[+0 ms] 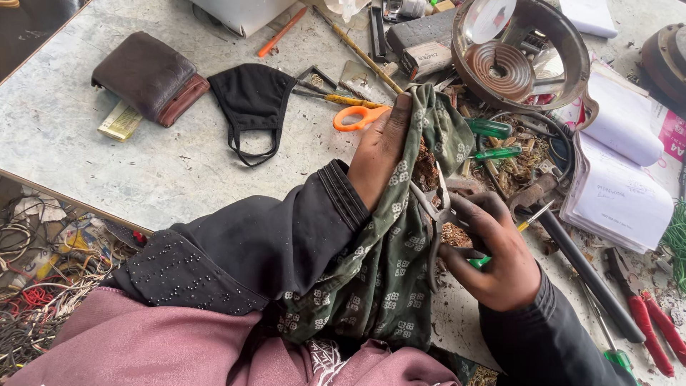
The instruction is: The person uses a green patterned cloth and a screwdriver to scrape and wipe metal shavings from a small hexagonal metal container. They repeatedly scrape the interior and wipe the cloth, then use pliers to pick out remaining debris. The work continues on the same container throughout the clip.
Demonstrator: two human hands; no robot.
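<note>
On the pale stone-like tabletop I noted a brown leather wallet at the far left, with a small yellowish paper slip touching its near edge. A black face mask lay just right of the wallet. Orange-handled scissors sat beyond it, near an orange pen. A round metal lamp housing stood at the far right centre, and an open notebook lay to its right. Green-handled screwdrivers rested among scrap. Red-handled pliers lay at the near right. I saw tangled wires below the table's left edge.
</note>
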